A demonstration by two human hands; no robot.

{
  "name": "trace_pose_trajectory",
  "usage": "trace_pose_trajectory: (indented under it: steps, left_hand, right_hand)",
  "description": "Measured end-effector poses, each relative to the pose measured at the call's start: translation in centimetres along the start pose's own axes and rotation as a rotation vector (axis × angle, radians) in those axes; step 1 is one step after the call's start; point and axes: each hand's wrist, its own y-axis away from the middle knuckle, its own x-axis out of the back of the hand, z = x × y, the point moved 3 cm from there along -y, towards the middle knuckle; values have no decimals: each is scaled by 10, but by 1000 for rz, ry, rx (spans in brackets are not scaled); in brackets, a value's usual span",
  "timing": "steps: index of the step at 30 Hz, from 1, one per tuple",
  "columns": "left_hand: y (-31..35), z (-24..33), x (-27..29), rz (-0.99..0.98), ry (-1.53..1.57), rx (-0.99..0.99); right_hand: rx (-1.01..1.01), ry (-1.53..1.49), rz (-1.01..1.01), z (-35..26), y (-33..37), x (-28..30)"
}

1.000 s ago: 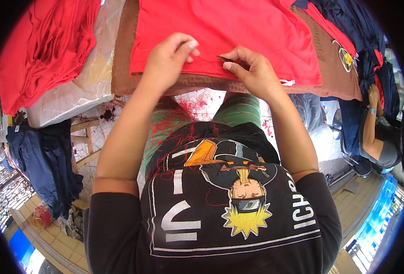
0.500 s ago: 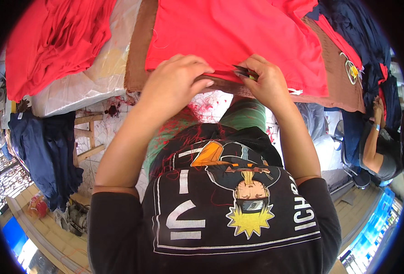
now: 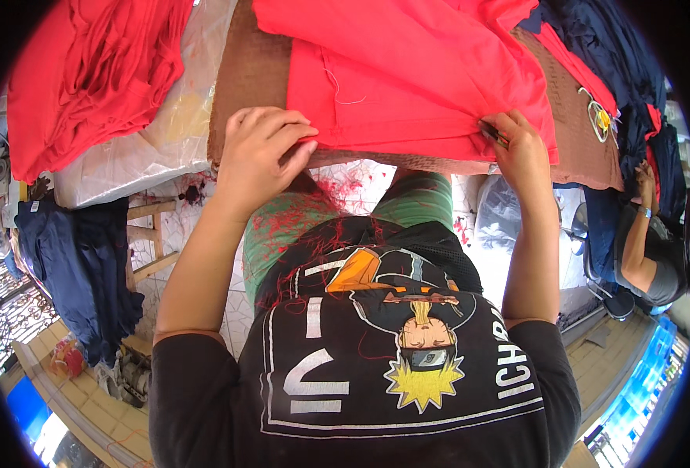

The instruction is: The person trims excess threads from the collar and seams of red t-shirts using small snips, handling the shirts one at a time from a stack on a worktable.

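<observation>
The red garment [image 3: 415,86] lies on a brown cover [image 3: 247,86], its near edge running between the two hands. At this edge, the right hand [image 3: 522,148] has its fingers closed on a small dark tool [image 3: 492,135]. The left hand [image 3: 263,152] is at the left corner with bent fingers; whether they pinch the garment, I cannot tell. Farther left, red fabric [image 3: 95,86] lies over plastic wrapping [image 3: 138,152].

White block capitals [image 3: 505,391] run up the right of a black T-shirt [image 3: 470,443], opposite angular white characters [image 3: 319,406]; the headband [image 3: 412,361] of a cartoon figure [image 3: 424,388] bears an emblem [image 3: 429,357]. The pale tag [image 3: 35,206] on a navy garment [image 3: 76,257] is illegible.
</observation>
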Motion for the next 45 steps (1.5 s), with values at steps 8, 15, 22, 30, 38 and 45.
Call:
trace_pose_trajectory:
  steps: [8, 15, 22, 30, 38, 45]
  left_hand:
    - [-46, 14, -25, 63, 98, 151]
    - [-15, -20, 32, -341, 326, 283]
    - [-41, 6, 49, -500, 183, 328]
    - [-61, 26, -60, -17, 185, 224]
    - [-65, 8, -58, -35, 372, 459]
    - [-67, 3, -60, -81, 471, 546]
  right_hand:
    - [172, -264, 26, -48, -39, -18]
    - [0, -468, -61, -32, -35, -56]
    - [24, -540, 60, -61, -44, -35]
    - [-63, -849, -108, -65, -43, -77]
    - [-66, -825, -125, -65, -37, -74]
    - [149, -710, -138, -68, -36, -74]
